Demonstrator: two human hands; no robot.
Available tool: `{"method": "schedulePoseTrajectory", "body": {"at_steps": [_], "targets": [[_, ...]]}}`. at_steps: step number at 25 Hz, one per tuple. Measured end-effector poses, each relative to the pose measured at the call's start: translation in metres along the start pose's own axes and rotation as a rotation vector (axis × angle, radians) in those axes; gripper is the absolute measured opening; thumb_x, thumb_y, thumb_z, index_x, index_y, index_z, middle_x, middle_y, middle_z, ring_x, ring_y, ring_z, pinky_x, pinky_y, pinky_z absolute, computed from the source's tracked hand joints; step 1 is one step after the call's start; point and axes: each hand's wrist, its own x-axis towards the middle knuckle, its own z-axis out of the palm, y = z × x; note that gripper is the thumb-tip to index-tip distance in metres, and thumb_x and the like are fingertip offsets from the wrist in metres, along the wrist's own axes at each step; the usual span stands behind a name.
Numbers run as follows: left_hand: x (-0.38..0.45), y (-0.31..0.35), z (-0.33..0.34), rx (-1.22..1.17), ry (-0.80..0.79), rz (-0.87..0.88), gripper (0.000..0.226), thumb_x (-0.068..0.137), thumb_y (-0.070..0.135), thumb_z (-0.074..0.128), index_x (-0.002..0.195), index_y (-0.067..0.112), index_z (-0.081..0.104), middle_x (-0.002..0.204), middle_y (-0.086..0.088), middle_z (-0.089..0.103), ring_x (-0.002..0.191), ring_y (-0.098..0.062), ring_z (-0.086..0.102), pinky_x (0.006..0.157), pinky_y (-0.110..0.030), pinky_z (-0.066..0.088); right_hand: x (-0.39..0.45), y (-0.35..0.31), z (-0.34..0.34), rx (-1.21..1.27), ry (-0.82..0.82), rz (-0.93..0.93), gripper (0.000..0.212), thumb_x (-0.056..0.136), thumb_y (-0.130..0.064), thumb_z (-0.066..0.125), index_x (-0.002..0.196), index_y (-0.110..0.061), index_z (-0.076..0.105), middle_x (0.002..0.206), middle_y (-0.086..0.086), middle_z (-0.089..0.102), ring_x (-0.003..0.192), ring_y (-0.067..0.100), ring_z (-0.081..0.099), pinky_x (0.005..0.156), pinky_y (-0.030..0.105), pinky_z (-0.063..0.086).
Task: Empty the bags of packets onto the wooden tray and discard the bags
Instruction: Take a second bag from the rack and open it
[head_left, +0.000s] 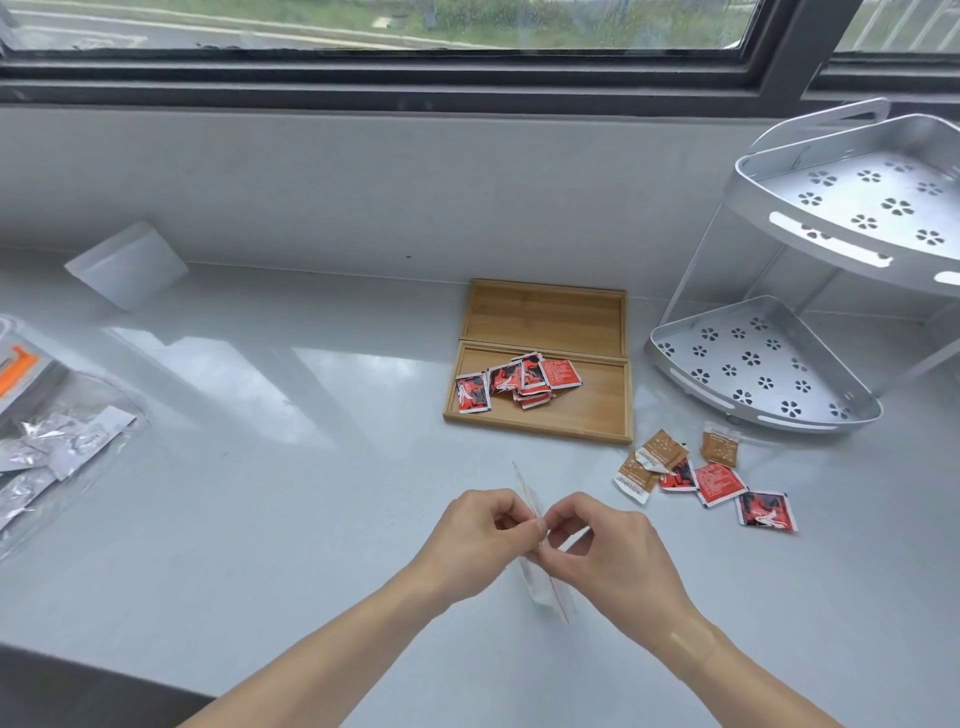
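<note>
My left hand (475, 540) and my right hand (605, 556) both pinch a small clear zip bag (540, 587) with a red seal line, held edge-on above the white counter. It looks empty and flat. Beyond my hands lies the wooden tray (597, 415), with several red packets (514, 384) heaped in its near compartment; the far compartment (545, 314) holds nothing. To the right of my hands, loose red packets (719, 483) and brown packets (660, 454) are scattered on the counter, outside the tray.
A two-tier metal corner rack (810, 358) stands at the right. At the left edge lies a clear bag of silvery packets (57, 452) beside an item with orange marking (18, 369). A translucent white box (127, 265) sits by the window wall.
</note>
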Motion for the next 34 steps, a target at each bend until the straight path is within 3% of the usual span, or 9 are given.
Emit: {"method": "schedulePoseTrajectory", "body": {"at_steps": [4,8,11,15,19,23,27,34], "targets": [[0.0,-0.001,0.004,-0.081,0.024,0.008,0.018,0.087,0.023,0.068,0.07,0.017,0.066,0.057,0.013,0.061,0.057,-0.002,0.054,0.053,-0.011,0.039,0.004,-0.004,-0.006,0.164,-0.097,0.101,0.013,0.074,-0.035,0.079,0.081,-0.027,0.07,0.074,-0.012,0.075,0.065,0.004,0.069,0.062,0.024,0.054],[0.004,-0.003,-0.001,-0.127,-0.024,0.025,0.017,0.089,0.024,0.069,0.075,0.015,0.067,0.065,0.004,0.064,0.061,-0.005,0.057,0.057,-0.014,0.042,0.01,-0.003,-0.014,0.442,-0.207,0.261,0.004,0.079,-0.012,0.076,0.083,-0.011,0.075,0.077,0.005,0.078,0.074,0.023,0.075,0.06,0.031,0.054],[0.004,-0.004,-0.005,-0.108,-0.071,0.032,0.015,0.091,0.021,0.068,0.077,0.015,0.066,0.068,0.004,0.065,0.063,-0.003,0.058,0.058,-0.013,0.043,0.012,-0.002,-0.017,0.473,-0.246,0.288,0.006,0.083,-0.012,0.072,0.081,-0.006,0.073,0.078,0.012,0.076,0.07,0.026,0.074,0.058,0.032,0.054],[0.004,0.002,-0.012,0.021,-0.145,0.076,0.017,0.092,0.017,0.064,0.076,0.019,0.063,0.068,0.007,0.062,0.061,0.001,0.055,0.058,-0.009,0.041,0.012,-0.002,-0.021,0.281,-0.334,0.184,0.015,0.087,-0.023,0.065,0.076,-0.013,0.068,0.069,0.003,0.071,0.061,0.018,0.069,0.049,0.029,0.049],[0.004,0.004,-0.016,0.269,-0.165,0.142,0.015,0.092,0.027,0.062,0.077,0.024,0.063,0.07,0.012,0.062,0.066,-0.004,0.053,0.064,-0.018,0.043,0.015,-0.003,-0.02,-0.097,-0.336,-0.016,0.02,0.087,-0.035,0.054,0.073,-0.022,0.06,0.066,-0.005,0.065,0.056,0.007,0.051,0.057,0.03,0.044],[-0.001,0.005,-0.017,0.301,-0.184,0.139,0.016,0.092,0.027,0.059,0.077,0.025,0.063,0.074,0.008,0.062,0.066,-0.007,0.051,0.062,-0.02,0.042,0.014,-0.001,-0.017,-0.1,-0.339,-0.075,0.02,0.081,-0.039,0.052,0.065,-0.026,0.056,0.059,-0.008,0.058,0.053,0.008,0.044,0.056,0.029,0.04],[-0.004,0.01,-0.01,0.363,-0.11,0.144,0.016,0.087,0.026,0.058,0.071,0.025,0.059,0.064,0.012,0.055,0.058,-0.005,0.046,0.056,-0.022,0.038,0.011,-0.001,-0.008,-0.177,-0.165,-0.07,0.019,0.071,-0.036,0.054,0.057,-0.024,0.049,0.049,-0.005,0.046,0.051,0.013,0.038,0.052,0.025,0.035],[-0.005,0.014,-0.014,0.511,0.006,0.163,0.016,0.078,0.022,0.052,0.063,0.019,0.049,0.054,0.008,0.049,0.052,-0.009,0.041,0.054,-0.029,0.037,0.013,-0.007,-0.02,-0.376,-0.01,-0.012,0.02,0.069,-0.034,0.056,0.065,-0.015,0.055,0.055,0.001,0.056,0.059,0.02,0.051,0.057,0.034,0.046]]}}
